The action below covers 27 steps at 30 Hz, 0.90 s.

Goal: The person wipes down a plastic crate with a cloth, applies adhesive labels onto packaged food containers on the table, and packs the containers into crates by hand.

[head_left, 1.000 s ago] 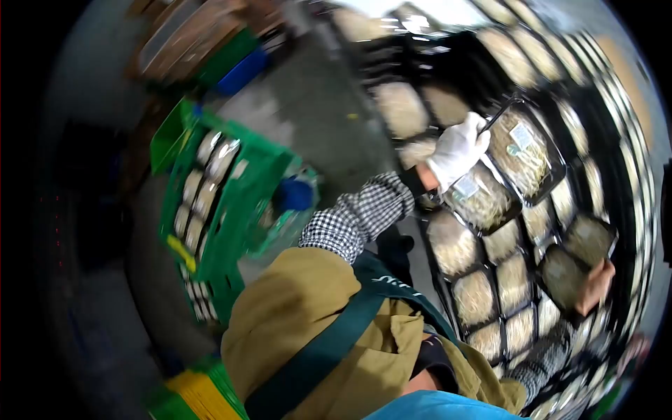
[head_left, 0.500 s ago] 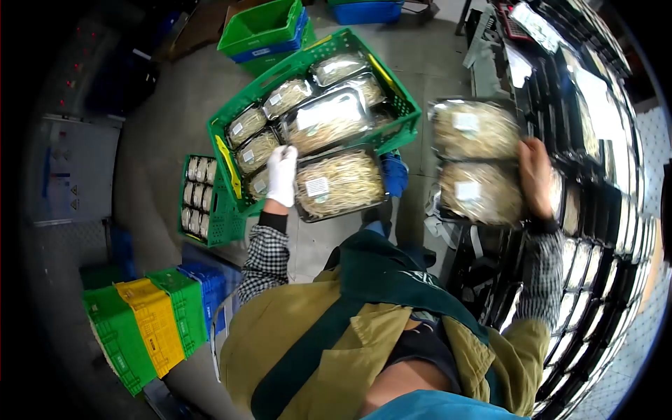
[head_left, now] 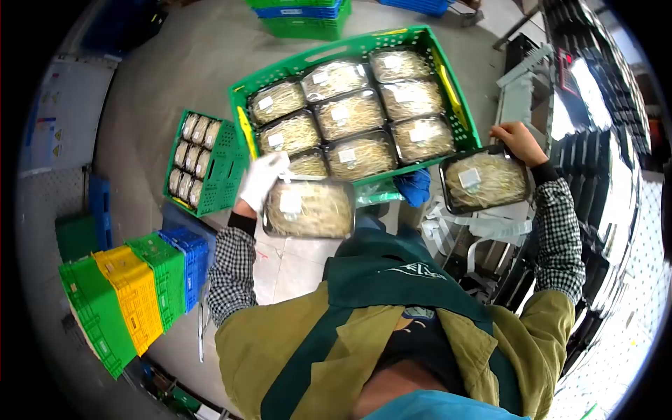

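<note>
My left hand (head_left: 262, 180), in a white glove, grips the left edge of a black film-wrapped tray of bean sprouts (head_left: 308, 211) in front of the crate. My bare right hand (head_left: 521, 144) pinches the upper right corner of another labelled sprout tray (head_left: 486, 187), right of the crate. Between and beyond both hands, a large green crate (head_left: 336, 50) with yellow handles holds several similar trays in rows; one tray in it (head_left: 360, 155) lies near its front side. The left-hand tray partly covers the crate's front left corner.
A smaller-looking green crate (head_left: 221, 161) with packed trays stands at left. Green, yellow and blue crates (head_left: 129, 301) are stacked at lower left, others (head_left: 301, 21) at the top. Black trays (head_left: 584, 161) are stacked along the right, beside a grey metal frame (head_left: 514, 105).
Two trays were at my right hand; one is there now. The tray held above the crate no longer hangs there, and trays fill its rows. The view has shifted.
</note>
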Available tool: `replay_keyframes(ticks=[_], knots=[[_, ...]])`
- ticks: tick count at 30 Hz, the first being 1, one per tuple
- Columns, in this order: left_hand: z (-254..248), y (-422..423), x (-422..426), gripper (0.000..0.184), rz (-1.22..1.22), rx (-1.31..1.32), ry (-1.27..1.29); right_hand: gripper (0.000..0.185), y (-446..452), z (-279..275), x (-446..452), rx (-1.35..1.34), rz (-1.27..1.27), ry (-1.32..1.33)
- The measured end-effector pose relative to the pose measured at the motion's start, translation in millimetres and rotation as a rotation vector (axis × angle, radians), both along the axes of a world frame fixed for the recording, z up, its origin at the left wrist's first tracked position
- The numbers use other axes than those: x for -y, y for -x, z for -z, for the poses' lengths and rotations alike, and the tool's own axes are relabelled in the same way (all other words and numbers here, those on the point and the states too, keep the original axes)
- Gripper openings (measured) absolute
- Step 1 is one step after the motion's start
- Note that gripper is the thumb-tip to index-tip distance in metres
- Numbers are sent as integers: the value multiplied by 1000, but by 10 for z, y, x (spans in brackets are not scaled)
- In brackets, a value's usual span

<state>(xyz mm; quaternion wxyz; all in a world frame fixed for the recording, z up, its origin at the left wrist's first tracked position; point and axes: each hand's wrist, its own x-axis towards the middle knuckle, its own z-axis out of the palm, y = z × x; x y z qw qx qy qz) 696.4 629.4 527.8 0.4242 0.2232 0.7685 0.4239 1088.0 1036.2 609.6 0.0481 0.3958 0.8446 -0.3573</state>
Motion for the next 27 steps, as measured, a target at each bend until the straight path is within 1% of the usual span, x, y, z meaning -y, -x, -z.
replay_keyframes(ticks=[1, 2, 3, 4, 5, 6, 7, 8, 9, 11, 12, 13, 15, 16, 17, 19, 20, 21, 22, 23, 24, 25, 26, 27], knots=[[-213, 141, -81, 28, -69, 48, -111, 33, 76, 59, -25, 0, 2, 83], [-315, 278, -222, 26, -197, -4, -251, 34, 261, 57, 46, -10, -14, 125], [-239, 605, -303, 25, -206, -6, -254, 35, 449, 72, 117, -15, -28, 168], [-350, 776, -473, 24, -194, -146, -270, 36, 621, 323, 122, -86, -49, 213], [-176, 1107, -591, 23, -148, -381, -309, 35, 872, 442, 223, -125, -62, 229], [23, 1354, -737, 24, -296, -205, -437, 36, 1149, 625, 321, -177, -37, 328], [103, 1563, -837, 23, -311, -184, -467, 38, 1446, 789, 427, -198, -55, 347], [178, 1687, -927, 23, -284, -363, -425, 41, 1799, 777, 624, -174, -35, 325], [574, 2044, -958, 33, -293, -289, -298, 43, 2126, 1102, 722, -328, -52, 340], [274, 1771, -1027, 44, -158, -1051, 290, 39, 2709, 1244, 1041, -416, -11, 249], [264, 1667, -1018, 51, -122, -1147, 358, 37, 2915, 1335, 1195, -514, 51, 310], [95, 1398, -1024, 53, -99, -1145, 360, 34, 3028, 1424, 1305, -614, 118, 371], [200, 1039, -896, 58, 57, -1257, 336, 33, 2996, 1542, 1405, -705, 106, 279], [181, 822, -811, 63, 161, -1278, 333, 34, 2811, 1422, 1412, -656, 41, 201], [163, 593, -738, 68, 270, -1295, 321, 29, 2583, 1325, 1423, -652, 19, 233], [271, 344, -623, 69, 407, -1430, 392, 25, 1946, 992, 1446, -626, 16, 305], [103, 240, -692, 71, 470, -1303, 443, 24, 1599, 953, 1449, -619, 5, 248], [602, 369, -574, 71, 423, -1483, 338, 22, 1163, 879, 1458, -599, 26, 178], [719, 326, -665, 72, 419, -1764, 381, 21, 696, 840, 1498, -602, 122, 202], [535, 137, -818, 73, 356, -1646, 308, 21, 220, 812, 1561, -613, 234, 217], [9, -337, -1104, 73, 348, -1393, 342, 20, -266, 751, 1639, -614, 381, 209], [278, -330, -1237, 67, 257, -1484, 17, 19, -771, 709, 1767, -623, 527, 208], [-56, -864, -1507, 69, 289, -1481, 68, 18, -1317, 750, 1925, -623, 710, 157], [-124, -1299, -1625, 68, 256, -1402, -161, 18, -1902, 796, 2101, -660, 835, 69]])
